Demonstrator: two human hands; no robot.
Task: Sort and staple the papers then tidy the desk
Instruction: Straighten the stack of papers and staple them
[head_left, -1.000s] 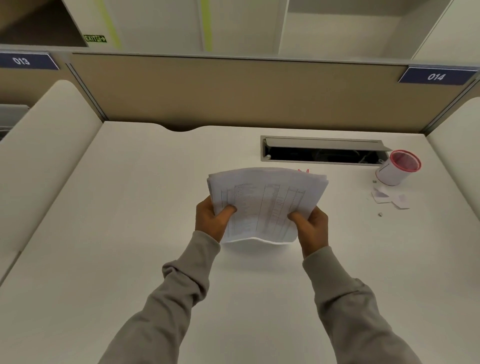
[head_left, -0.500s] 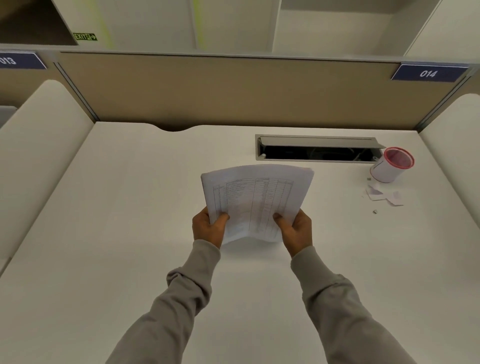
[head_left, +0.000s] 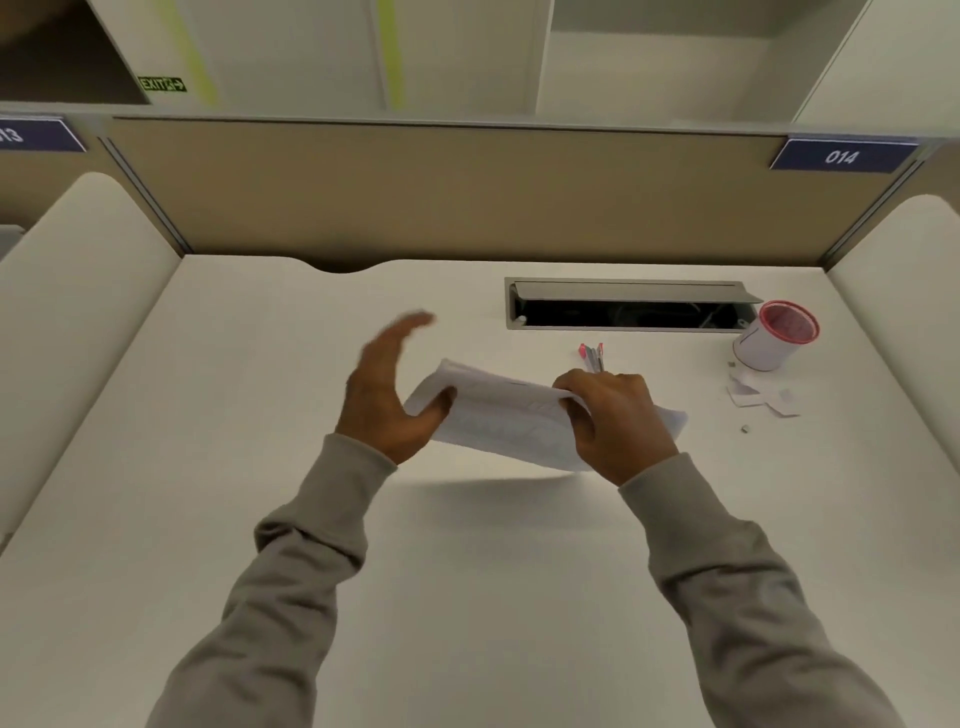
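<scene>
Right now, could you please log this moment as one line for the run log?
stage: squaring papers | right hand: gripping paper stack above desk | left hand: open at stack's left edge | pens: beyond stack | stapler: unseen

Your desk (head_left: 218, 467) is a pale off-white surface, walled in by a tan partition at the back and cream side panels. Set into it at the far right you have a cable slot (head_left: 628, 306) with its grey flap raised. Just right of that a white cup with a red rim (head_left: 774, 338) lies tipped on its side — beside it, torn paper scraps (head_left: 761, 397) and one tiny bit. A few pens (head_left: 592, 356) lie near the slot.
</scene>
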